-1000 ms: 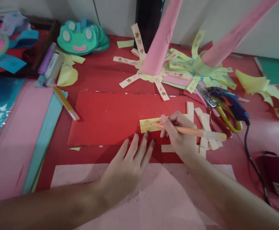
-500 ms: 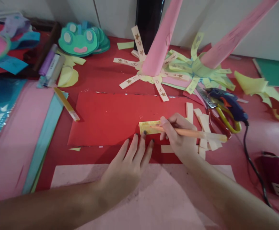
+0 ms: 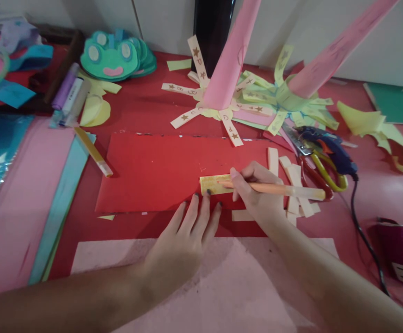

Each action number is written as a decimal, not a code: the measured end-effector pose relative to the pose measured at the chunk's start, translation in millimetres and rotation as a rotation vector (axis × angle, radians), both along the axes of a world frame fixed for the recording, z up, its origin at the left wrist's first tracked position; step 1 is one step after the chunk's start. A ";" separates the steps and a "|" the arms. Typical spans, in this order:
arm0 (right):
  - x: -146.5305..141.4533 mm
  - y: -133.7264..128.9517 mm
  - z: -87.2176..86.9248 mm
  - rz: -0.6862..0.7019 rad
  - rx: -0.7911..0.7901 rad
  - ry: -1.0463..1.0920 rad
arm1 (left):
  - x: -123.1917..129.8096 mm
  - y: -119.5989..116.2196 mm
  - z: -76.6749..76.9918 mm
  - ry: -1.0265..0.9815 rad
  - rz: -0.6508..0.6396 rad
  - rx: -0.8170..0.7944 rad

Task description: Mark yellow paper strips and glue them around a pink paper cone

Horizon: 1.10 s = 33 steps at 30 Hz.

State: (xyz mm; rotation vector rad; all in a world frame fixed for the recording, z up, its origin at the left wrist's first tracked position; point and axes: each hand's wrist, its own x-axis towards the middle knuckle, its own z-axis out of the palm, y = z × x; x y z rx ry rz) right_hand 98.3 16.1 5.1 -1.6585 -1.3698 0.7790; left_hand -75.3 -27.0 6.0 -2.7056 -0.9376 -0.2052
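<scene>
My right hand (image 3: 259, 194) is closed round an orange pen (image 3: 284, 190), its tip on a small yellow paper strip (image 3: 211, 184) with darker yellow marks. The strip lies on a long red card (image 3: 149, 171). My left hand (image 3: 187, 231) rests with fingers spread, one fingertip on the strip's lower edge. Several pale paper strips (image 3: 295, 180) are heaped just right of my right hand, and another pale strip (image 3: 242, 215) lies below it.
Behind the card stand pink paper cones (image 3: 224, 78) with lettered strips. Scissors (image 3: 321, 175) and a blue glue gun (image 3: 329, 145) with a cord lie right, near a purple box (image 3: 400, 254). Left are markers (image 3: 71, 99), a yellow pen (image 3: 93, 151), coloured paper (image 3: 10, 194) and green frog cut-outs (image 3: 113, 58).
Almost nothing differs. The whole view has shifted slightly, and the pen tip stays on the yellow strip with both hands in the same pose.
</scene>
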 end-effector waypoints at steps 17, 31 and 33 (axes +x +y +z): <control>0.1 0.6 1.1 0.046 -0.016 -0.002 | 0.1 -0.9 -1.7 0.001 -0.003 -0.018; 1.4 0.3 -0.5 0.029 -0.005 0.014 | 0.5 -0.2 -2.8 -0.017 -0.006 -0.015; 1.8 0.6 0.6 0.036 0.001 -0.022 | 0.4 -0.1 -2.7 -0.016 -0.002 -0.012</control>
